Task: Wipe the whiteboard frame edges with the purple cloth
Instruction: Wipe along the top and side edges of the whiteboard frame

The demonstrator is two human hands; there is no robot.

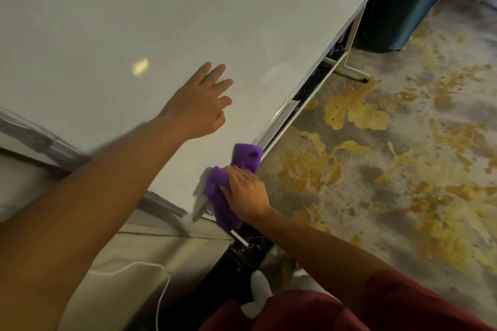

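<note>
Hands first, reading left to right: left hand (200, 101), fingers spread and grasping nothing, lies flat against or just over the whiteboard (134, 21) panel, apparently to steady it; contact cannot be confirmed. Toward five o'clock from it, the right hand (246, 191) presses the bunched purple cloth (228, 183) onto the whiteboard frame (317, 62) along the lower edge, close to the near corner, with one fold of cloth standing up at one o'clock from the knuckles. Progress is judged early to middling: the cloth sits at one end of this edge, and the long run of frame stretching toward one o'clock, past the marker tray (285, 113), appears yet to be covered. No streak or dust line distinguishes wiped from unwiped frame, so what is done cannot be read. Hidden or unclear: the top and far side edges lie outside the view, the near side edge at eight o'clock is blurred, the fingertips under the cloth are concealed, and the stand foot (352, 72) on the mottled floor (403, 169) is partly cut by the board.
</note>
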